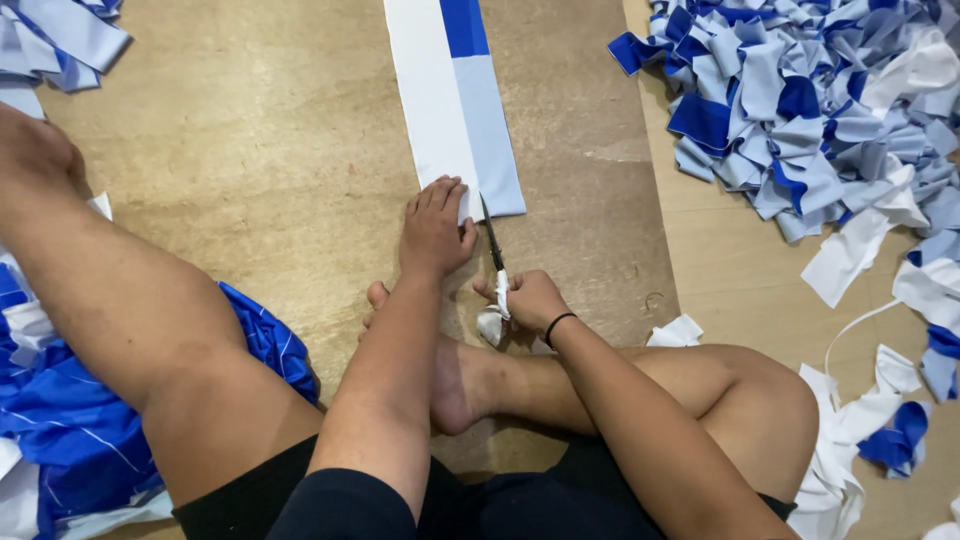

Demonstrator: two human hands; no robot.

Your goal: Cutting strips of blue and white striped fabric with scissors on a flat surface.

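A long fabric strip (455, 100), white on the left and blue to pale blue on the right, lies on the wooden floor and runs away from me. My left hand (434, 232) presses flat on its near end, on the white part. My right hand (530, 298) grips scissors (493, 243) whose handles are wrapped in white cloth. The dark blades point away from me, at the strip's near edge where white meets pale blue. A black band sits on my right wrist.
A big heap of cut blue, pale blue and white fabric pieces (820, 100) fills the upper right. More scraps (880, 420) lie at the right. Blue striped cloth (60, 420) lies under my left leg. My bare foot (455, 375) rests under my forearms.
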